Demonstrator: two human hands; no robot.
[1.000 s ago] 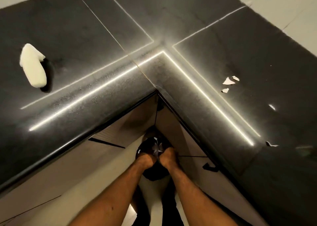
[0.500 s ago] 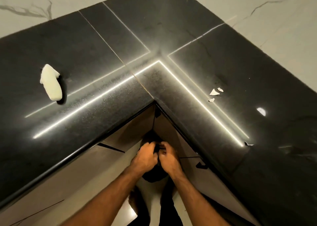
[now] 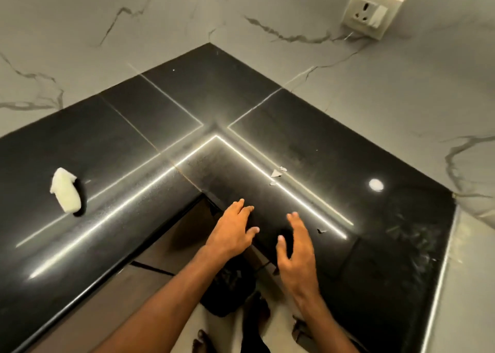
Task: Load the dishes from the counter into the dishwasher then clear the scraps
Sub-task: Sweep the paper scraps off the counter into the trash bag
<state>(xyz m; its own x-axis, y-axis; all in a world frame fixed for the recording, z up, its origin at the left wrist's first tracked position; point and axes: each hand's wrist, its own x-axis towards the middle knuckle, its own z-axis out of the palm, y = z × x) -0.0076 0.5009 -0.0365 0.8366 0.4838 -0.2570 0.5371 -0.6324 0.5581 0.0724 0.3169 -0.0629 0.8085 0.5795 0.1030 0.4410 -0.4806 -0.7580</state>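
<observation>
Both hands have come up from the black bag [image 3: 227,291] to the tabletop [image 3: 134,127] corner. I see the left hand [image 3: 233,229] and right hand [image 3: 297,248], each grip spread and empty. Just beyond them lie white scraps [image 3: 276,173]; a white lump [image 3: 65,190] sits well apart, far left.

Black counter [image 3: 294,116], white scraps [image 3: 276,173], white grey-veined marble wall [image 3: 267,9]

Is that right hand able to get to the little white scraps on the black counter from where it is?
Probably yes. The right hand is open over the counter, and only bare dark surface lies between it and the scraps just beyond.
</observation>
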